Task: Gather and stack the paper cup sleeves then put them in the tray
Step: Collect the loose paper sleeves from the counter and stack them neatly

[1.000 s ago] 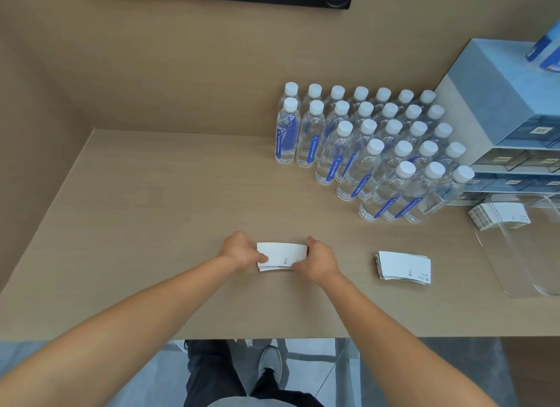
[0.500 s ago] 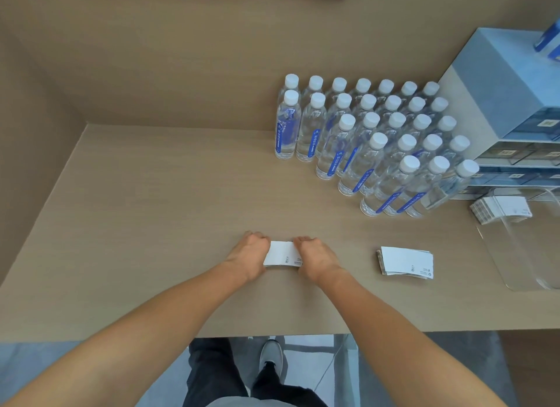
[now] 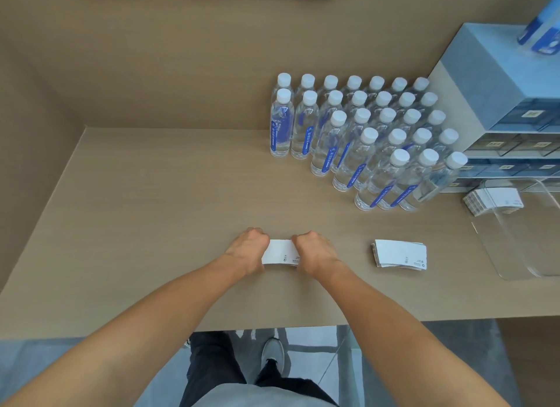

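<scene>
A small stack of white paper cup sleeves (image 3: 280, 253) lies on the wooden counter, squeezed between both hands. My left hand (image 3: 249, 249) grips its left end and my right hand (image 3: 313, 249) grips its right end, fingers curled over the edges. A second stack of sleeves (image 3: 400, 254) rests alone to the right. A clear plastic tray (image 3: 533, 264) sits at the far right, and a third stack of sleeves (image 3: 494, 199) lies in its far end.
Several rows of water bottles (image 3: 366, 134) with white caps stand behind and right of my hands. A blue-grey drawer unit (image 3: 500, 103) stands at the back right beside the tray. The counter's front edge (image 3: 272, 328) runs just below my forearms.
Both hands have pressed closer together on the stack's ends, so less of the sleeves shows between them. The other stacks and the tray have not moved.
</scene>
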`<state>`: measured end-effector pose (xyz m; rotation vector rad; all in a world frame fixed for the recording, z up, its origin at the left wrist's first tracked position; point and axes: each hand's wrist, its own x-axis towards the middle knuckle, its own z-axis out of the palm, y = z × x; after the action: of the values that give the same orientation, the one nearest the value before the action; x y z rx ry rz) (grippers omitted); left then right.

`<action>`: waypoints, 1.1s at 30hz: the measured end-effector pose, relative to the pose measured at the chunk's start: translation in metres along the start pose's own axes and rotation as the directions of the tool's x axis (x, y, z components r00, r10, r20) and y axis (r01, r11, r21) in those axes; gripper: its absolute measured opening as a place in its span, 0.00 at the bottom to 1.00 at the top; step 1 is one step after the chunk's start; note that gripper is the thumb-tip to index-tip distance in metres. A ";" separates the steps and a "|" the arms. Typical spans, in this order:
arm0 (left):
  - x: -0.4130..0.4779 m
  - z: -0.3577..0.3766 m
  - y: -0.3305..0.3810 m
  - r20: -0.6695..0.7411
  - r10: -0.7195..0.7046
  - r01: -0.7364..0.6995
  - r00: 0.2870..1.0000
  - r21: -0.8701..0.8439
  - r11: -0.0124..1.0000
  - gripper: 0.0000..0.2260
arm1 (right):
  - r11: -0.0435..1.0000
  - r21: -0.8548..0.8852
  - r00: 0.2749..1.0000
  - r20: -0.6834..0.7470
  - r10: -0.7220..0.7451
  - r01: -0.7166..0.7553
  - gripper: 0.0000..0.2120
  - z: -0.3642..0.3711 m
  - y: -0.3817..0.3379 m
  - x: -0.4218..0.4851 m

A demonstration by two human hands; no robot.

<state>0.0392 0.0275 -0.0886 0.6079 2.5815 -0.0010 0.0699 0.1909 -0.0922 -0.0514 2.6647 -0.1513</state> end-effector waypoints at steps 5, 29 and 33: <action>-0.017 -0.024 0.013 0.004 -0.014 0.014 1.000 -0.009 1.000 0.15 | 0.998 0.057 1.000 -0.023 -0.008 0.009 0.16 -0.021 0.009 -0.023; -0.052 -0.055 0.127 0.071 0.349 -0.352 0.934 0.028 0.936 0.24 | 0.912 0.231 0.932 -0.048 0.358 -0.339 0.18 -0.027 0.070 -0.172; -0.037 -0.060 0.161 0.078 0.353 -0.356 0.933 0.040 0.934 0.23 | 0.917 0.226 0.935 -0.060 0.349 -0.328 0.17 -0.028 0.108 -0.175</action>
<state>0.1082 0.1638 -0.0017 1.0680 2.3763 0.0280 0.2122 0.3118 -0.0009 0.4981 2.6892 -0.3316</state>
